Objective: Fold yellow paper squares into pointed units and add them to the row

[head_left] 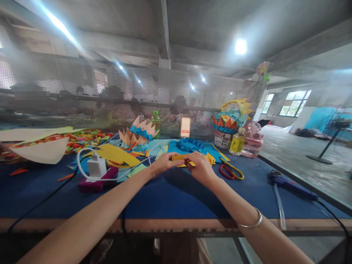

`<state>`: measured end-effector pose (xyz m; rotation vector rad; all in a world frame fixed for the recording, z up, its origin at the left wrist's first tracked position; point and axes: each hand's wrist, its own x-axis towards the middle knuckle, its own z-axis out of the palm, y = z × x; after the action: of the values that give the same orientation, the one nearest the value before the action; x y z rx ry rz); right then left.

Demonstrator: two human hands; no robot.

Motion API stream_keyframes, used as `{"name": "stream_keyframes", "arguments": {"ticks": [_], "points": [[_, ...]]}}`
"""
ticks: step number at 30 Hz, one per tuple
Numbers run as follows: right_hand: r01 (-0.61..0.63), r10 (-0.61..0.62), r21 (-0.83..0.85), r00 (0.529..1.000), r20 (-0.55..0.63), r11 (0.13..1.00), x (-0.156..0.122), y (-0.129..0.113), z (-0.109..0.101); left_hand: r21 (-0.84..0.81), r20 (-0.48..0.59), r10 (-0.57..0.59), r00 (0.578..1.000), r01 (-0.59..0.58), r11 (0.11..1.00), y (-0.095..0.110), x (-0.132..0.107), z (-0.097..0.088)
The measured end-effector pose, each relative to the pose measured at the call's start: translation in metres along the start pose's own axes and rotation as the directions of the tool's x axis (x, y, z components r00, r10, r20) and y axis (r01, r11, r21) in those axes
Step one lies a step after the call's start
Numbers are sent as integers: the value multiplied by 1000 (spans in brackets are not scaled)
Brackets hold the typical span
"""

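My left hand (164, 162) and my right hand (200, 167) meet over the middle of the table. Between them they grip a small strip of yellow paper (178, 158), thumbs and fingers pressed on it from both ends. Just behind lie blue folded paper pieces (189, 145) on flat blue sheets. A little yellow folded paper (211, 158) shows beside my right hand. Red and yellow handled scissors (231, 171) rest to the right of that hand. Left of my left hand are flat yellow paper sheets (118, 154).
A white charger (96, 167) sits on a purple power strip (110, 176), cables trailing. A glue gun (291, 185) lies at right. Behind stand a paper-point basket (225, 126), a yellow-labelled bottle (237, 142), a pink jug (252, 141) and a peach-and-blue paper piece (139, 134). A mesh panel (132, 88) borders the back.
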<state>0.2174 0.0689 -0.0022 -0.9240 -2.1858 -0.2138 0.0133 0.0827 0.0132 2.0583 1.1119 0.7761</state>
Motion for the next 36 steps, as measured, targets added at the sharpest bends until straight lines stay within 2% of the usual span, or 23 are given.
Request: {"name": "stream_keyframes", "arguments": {"ticks": [5, 9, 14, 16, 20, 25, 27, 30, 36], "points": [[23, -23, -22, 1000, -9, 999, -3, -6, -6, -16, -24, 34, 999, -34, 999, -3, 1, -4], [72, -72, -23, 997, 8, 997, -11, -17, -19, 61, 5, 83, 997, -83, 995, -7, 0, 1], [51, -51, -1, 999, 8, 999, -39, -33, -41, 214, -15, 251, 968, -242, 946, 7, -13, 15], [26, -26, 12, 1000, 7, 1000, -54, -36, -49, 277, -3, 356, 934, -342, 898, 17, -22, 21], [-13, 11, 55, 999, 33, 998, -78, -36, -58, 304, 159, 519, 840, -542, 784, 33, -43, 31], [-58, 47, 107, 994, 103, 993, -90, -35, -66, 284, 316, 626, 713, -701, 655, 37, -59, 36], [-75, 58, 125, 989, 136, 989, -90, -37, -69, 277, 352, 640, 683, -729, 625, 36, -61, 37], [-111, 79, 186, 982, 174, 976, -91, -42, -71, 286, 358, 641, 679, -733, 618, 34, -64, 38], [-171, 107, 310, 971, 213, 935, -95, -45, -69, 311, 330, 622, 711, -703, 639, 32, -72, 41]]}}
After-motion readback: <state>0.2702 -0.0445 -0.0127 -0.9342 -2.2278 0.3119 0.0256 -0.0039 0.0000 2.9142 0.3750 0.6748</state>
